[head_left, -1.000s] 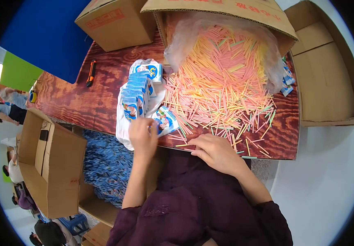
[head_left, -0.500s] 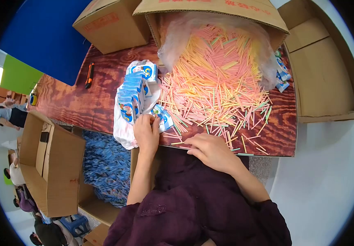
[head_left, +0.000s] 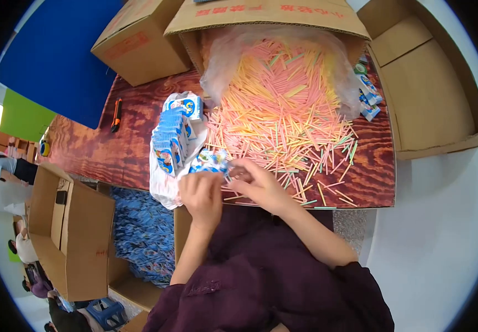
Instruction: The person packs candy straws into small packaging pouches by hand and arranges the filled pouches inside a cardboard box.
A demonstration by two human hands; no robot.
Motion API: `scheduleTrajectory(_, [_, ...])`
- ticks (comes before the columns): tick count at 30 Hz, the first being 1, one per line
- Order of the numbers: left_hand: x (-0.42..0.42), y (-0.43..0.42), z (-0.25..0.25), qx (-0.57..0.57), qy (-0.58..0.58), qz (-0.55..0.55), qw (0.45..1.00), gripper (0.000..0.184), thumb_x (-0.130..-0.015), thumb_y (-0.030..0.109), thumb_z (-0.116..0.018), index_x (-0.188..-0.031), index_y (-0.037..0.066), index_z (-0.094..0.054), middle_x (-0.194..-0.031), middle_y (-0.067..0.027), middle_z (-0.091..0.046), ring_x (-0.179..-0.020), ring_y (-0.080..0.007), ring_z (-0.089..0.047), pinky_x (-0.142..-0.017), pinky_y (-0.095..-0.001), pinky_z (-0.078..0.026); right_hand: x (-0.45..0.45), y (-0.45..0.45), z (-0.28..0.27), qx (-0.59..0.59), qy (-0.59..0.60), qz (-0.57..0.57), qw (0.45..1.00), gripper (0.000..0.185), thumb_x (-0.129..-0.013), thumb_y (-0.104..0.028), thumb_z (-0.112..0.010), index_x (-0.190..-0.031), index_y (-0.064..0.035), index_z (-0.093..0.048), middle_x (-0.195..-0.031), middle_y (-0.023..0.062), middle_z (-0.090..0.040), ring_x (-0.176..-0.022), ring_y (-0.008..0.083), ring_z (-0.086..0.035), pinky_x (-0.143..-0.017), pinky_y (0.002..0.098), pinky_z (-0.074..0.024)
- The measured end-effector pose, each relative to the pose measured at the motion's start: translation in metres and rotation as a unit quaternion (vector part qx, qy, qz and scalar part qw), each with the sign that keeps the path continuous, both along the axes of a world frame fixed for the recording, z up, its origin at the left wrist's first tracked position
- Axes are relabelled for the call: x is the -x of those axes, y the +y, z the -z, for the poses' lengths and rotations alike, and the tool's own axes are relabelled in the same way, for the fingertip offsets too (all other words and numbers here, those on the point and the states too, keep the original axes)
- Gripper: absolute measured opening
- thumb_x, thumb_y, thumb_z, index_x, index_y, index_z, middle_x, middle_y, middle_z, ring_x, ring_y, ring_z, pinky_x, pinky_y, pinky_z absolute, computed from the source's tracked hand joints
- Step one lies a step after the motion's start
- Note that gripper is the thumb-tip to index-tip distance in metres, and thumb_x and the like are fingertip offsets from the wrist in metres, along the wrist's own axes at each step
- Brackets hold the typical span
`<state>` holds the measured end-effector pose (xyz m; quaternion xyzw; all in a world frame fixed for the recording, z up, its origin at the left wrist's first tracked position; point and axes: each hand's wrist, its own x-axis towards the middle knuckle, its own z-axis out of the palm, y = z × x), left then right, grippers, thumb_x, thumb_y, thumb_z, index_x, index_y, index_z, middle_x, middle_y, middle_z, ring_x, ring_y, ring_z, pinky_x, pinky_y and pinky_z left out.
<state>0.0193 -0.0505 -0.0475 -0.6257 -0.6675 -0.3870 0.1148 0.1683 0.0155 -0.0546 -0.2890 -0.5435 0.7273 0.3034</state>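
Observation:
A small blue-and-white printed packet is at the table's front edge, between my two hands. My left hand is closed at the packet's near edge, its fingertips partly hidden behind the knuckles. My right hand is curved beside the packet's right end, thumb and forefinger apart; I cannot tell if it touches. Just behind, a row of matching packets stands on a white plastic bag. Thin pink, yellow and green sticks lie heaped to the right.
The sticks spill from a plastic-lined carton lying on its side. An orange-and-black box cutter lies on the wood-patterned table. Below left, an open carton holds many blue packets. Another open carton stands right. Other people are at far left.
My right hand has moved left from the table edge to beside the packet. My left hand has shifted slightly with its fingers curled over more, and the packet now looks crumpled or tilted.

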Motion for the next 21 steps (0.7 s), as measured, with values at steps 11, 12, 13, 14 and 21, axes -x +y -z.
scheduleTrajectory(11, [0.002, -0.013, 0.003, 0.242, -0.422, 0.126, 0.865, 0.006, -0.086, 0.000, -0.061, -0.090, 0.000, -0.059, -0.076, 0.0020, -0.052, -0.070, -0.0053, -0.048, -0.063, -0.0204, -0.039, -0.018, 0.007, -0.008, -0.154, -0.059, 0.053, 0.985, 0.010, -0.082, -0.007, -0.067, -0.085, 0.0024, -0.066, -0.076, 0.0055, -0.054, -0.072, 0.0152, -0.053, -0.067, 0.0287, -0.0426])
scheduleTrajectory(12, [0.000, -0.011, 0.004, 0.242, -0.421, 0.127, 0.865, 0.006, -0.086, 0.000, -0.061, -0.090, 0.000, -0.059, -0.076, 0.0020, -0.052, -0.070, -0.0053, -0.048, -0.063, -0.0204, -0.039, -0.018, 0.008, -0.009, -0.195, -0.091, 0.079, 0.973, 0.012, -0.082, -0.008, -0.068, -0.083, 0.0029, -0.065, -0.074, 0.0061, -0.053, -0.069, 0.0151, -0.051, -0.064, 0.0295, -0.0413])
scheduleTrajectory(13, [-0.004, -0.007, 0.004, 0.239, -0.422, 0.124, 0.866, 0.006, -0.087, 0.002, -0.061, -0.084, -0.002, -0.058, -0.075, -0.0004, -0.053, -0.069, -0.0070, -0.048, -0.062, -0.0217, -0.039, -0.018, 0.009, -0.009, -0.236, -0.123, 0.105, 0.958, 0.014, -0.082, -0.010, -0.068, -0.082, 0.0035, -0.065, -0.071, 0.0067, -0.051, -0.067, 0.0151, -0.050, -0.062, 0.0303, -0.0400])
scheduleTrajectory(14, [-0.007, -0.004, 0.004, 0.235, -0.423, 0.119, 0.867, 0.013, -0.088, 0.005, -0.061, -0.078, -0.003, -0.058, -0.074, -0.0029, -0.054, -0.067, -0.0087, -0.048, -0.061, -0.0231, -0.039, -0.019, 0.010, -0.008, -0.236, -0.123, 0.106, 0.958, 0.014, -0.082, -0.010, -0.068, -0.082, 0.0035, -0.065, -0.071, 0.0067, -0.051, -0.067, 0.0151, -0.050, -0.062, 0.0303, -0.0400])
scheduleTrajectory(21, [-0.022, 0.012, -0.003, 0.214, -0.589, 0.160, 0.762, 0.005, -0.094, 0.007, -0.056, -0.093, 0.002, -0.057, -0.084, 0.0005, -0.060, -0.077, -0.0035, -0.053, -0.069, -0.0197, -0.045, -0.021, 0.027, -0.020, -0.247, -0.094, 0.163, 0.951, 0.017, -0.085, -0.008, -0.066, -0.077, 0.0055, -0.061, -0.066, 0.0070, -0.046, -0.062, 0.0148, -0.045, -0.057, 0.0302, -0.0361])
